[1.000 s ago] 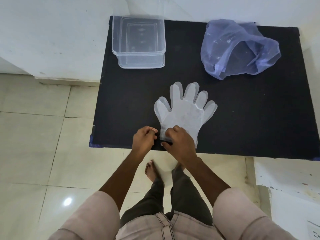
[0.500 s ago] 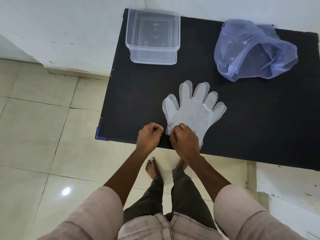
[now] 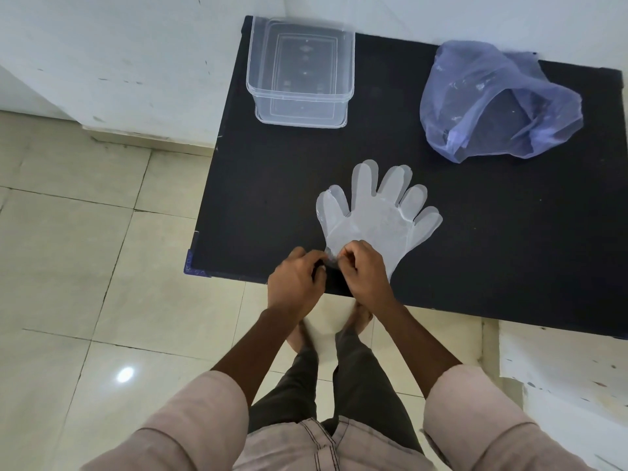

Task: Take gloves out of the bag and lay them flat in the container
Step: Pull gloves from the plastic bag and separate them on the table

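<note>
A stack of clear plastic gloves (image 3: pixel 377 215) lies flat on the black table (image 3: pixel 475 239), fingers pointing away from me. My left hand (image 3: pixel 295 283) and my right hand (image 3: pixel 365 271) meet at the cuff near the table's front edge, both pinching the thin plastic at its left corner. A clear rectangular container (image 3: pixel 300 71) stands at the table's far left corner with nothing visible inside. The pale blue plastic bag (image 3: pixel 496 100) lies crumpled and open at the far right.
White walls border the table at the back and left. Beige floor tiles (image 3: pixel 85 266) spread to the left and below. A paint-flecked white surface (image 3: pixel 560 368) sits low at the right. My legs and bare feet stand under the table's front edge.
My two hands have drawn together at the cuff's left corner, fingertips now touching the plastic between them. The view has shifted a little; gloves, container and bag stay in place.
</note>
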Action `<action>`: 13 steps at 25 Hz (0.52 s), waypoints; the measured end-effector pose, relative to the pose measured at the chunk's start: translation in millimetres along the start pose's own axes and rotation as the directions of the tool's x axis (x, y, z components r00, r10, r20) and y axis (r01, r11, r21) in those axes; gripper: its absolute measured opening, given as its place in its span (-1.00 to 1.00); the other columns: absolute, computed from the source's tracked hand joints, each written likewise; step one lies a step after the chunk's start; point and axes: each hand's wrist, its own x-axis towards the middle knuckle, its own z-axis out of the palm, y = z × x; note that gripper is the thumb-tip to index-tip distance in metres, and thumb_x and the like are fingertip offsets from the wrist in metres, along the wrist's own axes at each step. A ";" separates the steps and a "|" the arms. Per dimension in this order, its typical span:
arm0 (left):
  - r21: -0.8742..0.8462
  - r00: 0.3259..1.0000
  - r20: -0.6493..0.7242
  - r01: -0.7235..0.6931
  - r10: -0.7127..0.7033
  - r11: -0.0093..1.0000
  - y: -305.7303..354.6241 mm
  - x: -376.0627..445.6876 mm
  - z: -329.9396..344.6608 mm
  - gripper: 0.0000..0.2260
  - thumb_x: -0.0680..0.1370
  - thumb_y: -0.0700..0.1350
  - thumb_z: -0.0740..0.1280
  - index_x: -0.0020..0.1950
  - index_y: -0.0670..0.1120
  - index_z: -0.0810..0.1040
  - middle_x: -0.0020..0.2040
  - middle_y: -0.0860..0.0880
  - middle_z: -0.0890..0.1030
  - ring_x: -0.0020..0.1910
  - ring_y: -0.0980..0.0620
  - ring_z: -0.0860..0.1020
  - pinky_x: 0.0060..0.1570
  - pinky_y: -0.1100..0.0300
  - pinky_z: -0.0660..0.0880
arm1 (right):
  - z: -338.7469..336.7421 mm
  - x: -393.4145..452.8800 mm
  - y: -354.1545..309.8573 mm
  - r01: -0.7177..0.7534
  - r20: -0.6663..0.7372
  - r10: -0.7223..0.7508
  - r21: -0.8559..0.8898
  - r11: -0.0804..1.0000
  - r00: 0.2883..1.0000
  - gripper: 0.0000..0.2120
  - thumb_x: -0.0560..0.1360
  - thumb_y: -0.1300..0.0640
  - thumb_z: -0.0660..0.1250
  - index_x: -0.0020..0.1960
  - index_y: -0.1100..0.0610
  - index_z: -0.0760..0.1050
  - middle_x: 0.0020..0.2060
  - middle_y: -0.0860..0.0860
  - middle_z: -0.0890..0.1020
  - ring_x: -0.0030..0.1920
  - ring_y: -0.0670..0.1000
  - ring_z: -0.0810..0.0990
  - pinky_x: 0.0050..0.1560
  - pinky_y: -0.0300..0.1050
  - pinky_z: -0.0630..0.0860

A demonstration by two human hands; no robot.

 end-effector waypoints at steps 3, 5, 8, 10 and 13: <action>0.075 0.998 0.033 -0.051 0.049 0.996 -2.1 -2.1 0.1 -0.76 0.57 -0.11 0.23 0.20 0.02 0.58 -0.01 -0.04 0.56 -0.15 -0.03 0.56 -0.31 0.25 0.36 | -3.6 1.5 2.0 -0.043 0.008 0.043 0.055 0.998 0.999 -0.86 0.55 0.18 0.33 -0.10 0.26 0.49 -0.19 0.10 0.57 -0.18 -0.02 0.51 -0.16 -0.38 0.43; 0.115 0.995 0.054 -0.088 0.082 0.989 -3.1 -0.6 -1.7 -0.76 0.58 -0.09 0.24 0.20 0.02 0.58 0.01 -0.03 0.56 -0.14 0.01 0.54 -0.31 0.28 0.32 | -6.9 2.5 2.5 -0.059 0.008 0.059 0.098 0.993 0.998 -0.88 0.55 0.21 0.33 -0.10 0.27 0.49 -0.18 0.14 0.59 -0.16 0.02 0.54 -0.14 -0.32 0.46; 0.138 0.995 0.063 -0.088 0.080 0.987 -1.4 3.2 -6.3 -0.79 0.56 -0.09 0.26 0.15 0.01 0.60 0.01 -0.03 0.54 -0.15 0.02 0.52 -0.38 0.31 0.22 | -14.7 3.4 1.2 -0.100 -0.008 0.103 0.179 0.979 0.995 -0.88 0.55 0.22 0.32 -0.16 0.22 0.47 -0.25 0.07 0.56 -0.20 0.01 0.53 -0.18 -0.33 0.45; 0.069 0.998 0.050 -0.053 0.050 0.996 0.7 5.8 -9.6 -0.82 0.54 -0.11 0.29 0.11 -0.01 0.61 -0.02 -0.01 0.54 -0.16 0.03 0.52 -0.39 0.34 0.23 | -20.3 6.1 -0.4 -0.175 0.024 0.175 0.268 0.947 0.984 -0.85 0.56 0.21 0.28 -0.18 0.20 0.49 -0.33 0.02 0.53 -0.28 -0.04 0.51 -0.24 -0.37 0.44; -0.243 0.998 0.054 0.044 -0.032 0.969 10.2 14.7 -10.4 -0.86 0.56 -0.15 0.32 0.04 -0.10 0.66 -0.07 0.01 0.59 -0.18 0.07 0.55 -0.27 0.38 0.40 | -27.1 11.7 -4.0 -0.274 0.070 0.270 0.408 0.871 0.960 -0.79 0.56 0.21 0.26 -0.24 0.21 0.50 -0.41 0.02 0.50 -0.38 -0.14 0.49 -0.32 -0.36 0.46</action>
